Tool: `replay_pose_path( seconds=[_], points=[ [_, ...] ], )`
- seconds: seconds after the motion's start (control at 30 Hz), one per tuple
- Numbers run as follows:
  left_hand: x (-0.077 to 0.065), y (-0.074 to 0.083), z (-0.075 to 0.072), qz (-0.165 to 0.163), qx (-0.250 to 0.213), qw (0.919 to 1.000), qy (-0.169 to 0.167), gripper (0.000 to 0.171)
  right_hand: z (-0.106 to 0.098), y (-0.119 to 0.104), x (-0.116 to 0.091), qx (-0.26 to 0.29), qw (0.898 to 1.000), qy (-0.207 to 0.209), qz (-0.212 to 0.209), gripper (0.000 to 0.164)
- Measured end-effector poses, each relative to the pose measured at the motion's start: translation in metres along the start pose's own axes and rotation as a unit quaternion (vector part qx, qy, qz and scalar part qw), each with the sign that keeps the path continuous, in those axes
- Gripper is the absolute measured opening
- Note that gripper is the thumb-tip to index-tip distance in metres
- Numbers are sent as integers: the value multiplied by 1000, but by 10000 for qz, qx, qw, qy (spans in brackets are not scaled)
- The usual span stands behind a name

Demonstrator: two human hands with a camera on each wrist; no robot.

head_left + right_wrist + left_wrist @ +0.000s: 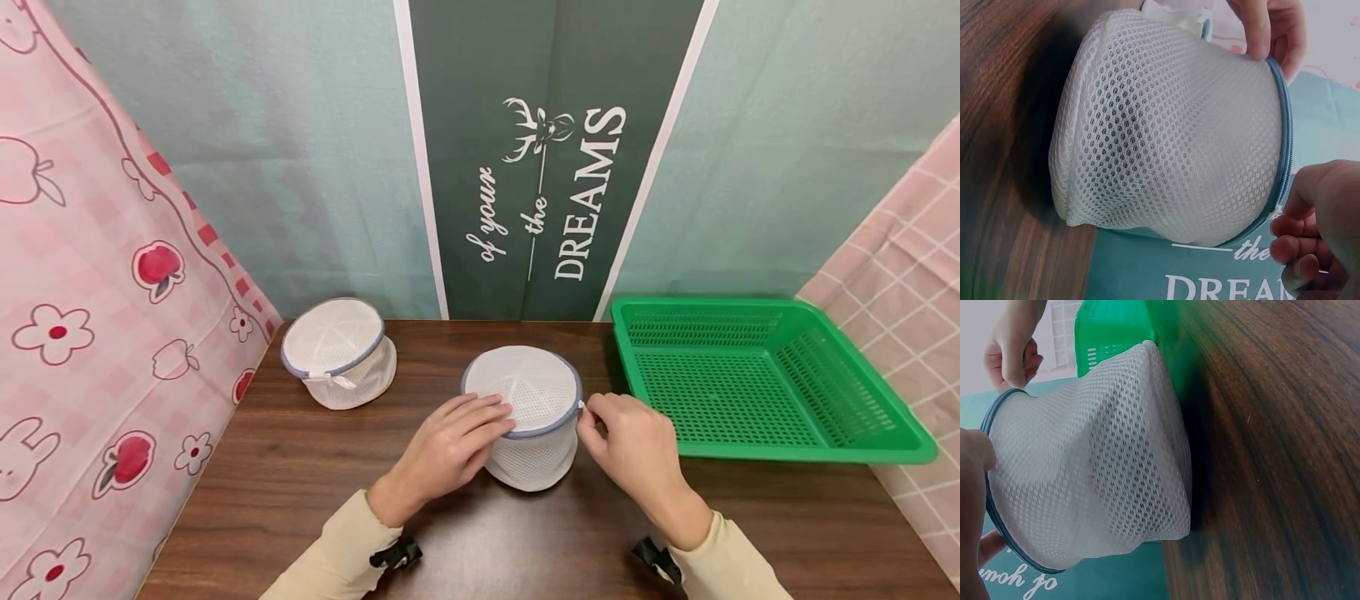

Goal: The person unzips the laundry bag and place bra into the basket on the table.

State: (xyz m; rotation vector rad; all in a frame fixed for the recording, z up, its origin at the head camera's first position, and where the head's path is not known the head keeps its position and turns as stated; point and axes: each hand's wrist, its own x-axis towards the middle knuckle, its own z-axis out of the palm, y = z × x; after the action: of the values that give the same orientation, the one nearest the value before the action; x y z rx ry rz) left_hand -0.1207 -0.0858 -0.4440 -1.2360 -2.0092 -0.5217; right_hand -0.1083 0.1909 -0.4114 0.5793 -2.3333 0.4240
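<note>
A white mesh laundry bag (531, 460) with a blue zippered rim stands upright at the middle of the table. My left hand (457, 442) holds its near left rim, fingers lying over the round lid and thumb against the mesh side. At the right of the rim, my right hand (632, 433) pinches the small white zipper pull (1276, 212) between thumb and curled forefinger. In the right wrist view the zipper (1285, 119) runs along the rim between both hands, and the lid lies flat over the top.
A second white mesh bag (360, 379) with a blue rim and a white tab stands at the back left. To the right sits a green plastic basket (780, 454) with perforated walls, close to my right hand. Cloth curtains (337, 150) border the wooden table (300, 483).
</note>
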Motion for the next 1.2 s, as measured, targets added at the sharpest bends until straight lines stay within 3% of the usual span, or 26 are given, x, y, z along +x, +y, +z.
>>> replay_pose_path(
  seconds=[0.43,1.2],
  points=[
    [0,-1,5,-553,-58,9984,-111,46,-2,-14,-2,204,9998,46,-69,26],
    [2,2,8,-432,20,9988,-231,46,1,-32,-7,776,9955,-134,-534,20]
  ],
)
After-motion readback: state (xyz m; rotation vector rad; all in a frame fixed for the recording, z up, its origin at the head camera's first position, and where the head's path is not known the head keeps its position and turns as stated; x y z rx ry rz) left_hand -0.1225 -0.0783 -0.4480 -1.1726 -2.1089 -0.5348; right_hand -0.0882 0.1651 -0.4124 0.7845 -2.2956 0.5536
